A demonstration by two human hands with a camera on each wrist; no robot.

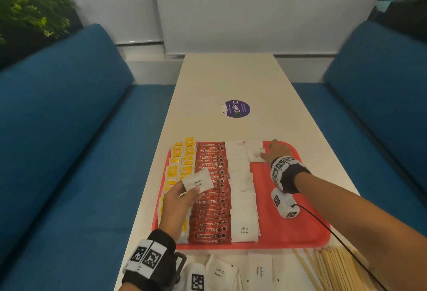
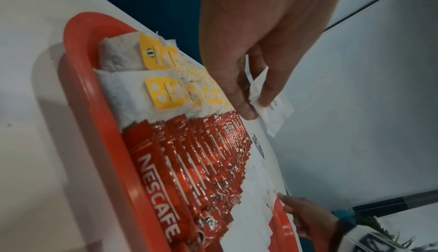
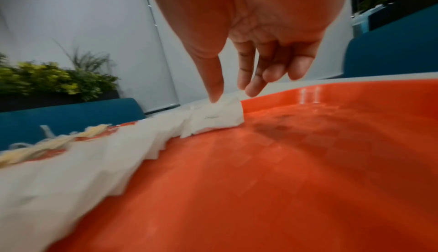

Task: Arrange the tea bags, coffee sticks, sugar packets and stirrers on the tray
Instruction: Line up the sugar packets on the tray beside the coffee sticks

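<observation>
On the red tray (image 1: 288, 228) lie yellow-tagged tea bags (image 1: 178, 166) at the left, then red coffee sticks (image 1: 212, 198), then a column of white sugar packets (image 1: 242, 198). My left hand (image 1: 191, 190) hovers over the tea bags and sticks, pinching one white sugar packet (image 1: 197, 182) between thumb and fingers (image 2: 246, 109). My right hand (image 1: 269, 152) reaches to the tray's far edge. Its thumb tip (image 3: 215, 98) presses a sugar packet (image 3: 218, 119) that starts a second column, while its fingers hang relaxed beside it. Wooden stirrers (image 1: 335, 267) lie on the table in front of the tray.
Several loose sugar packets (image 1: 261, 270) lie on the white table at the near edge, left of the stirrers. A purple round sticker (image 1: 236, 108) marks the table beyond the tray. Blue sofas (image 1: 69, 152) flank the table. The tray's right half (image 3: 260, 181) is bare.
</observation>
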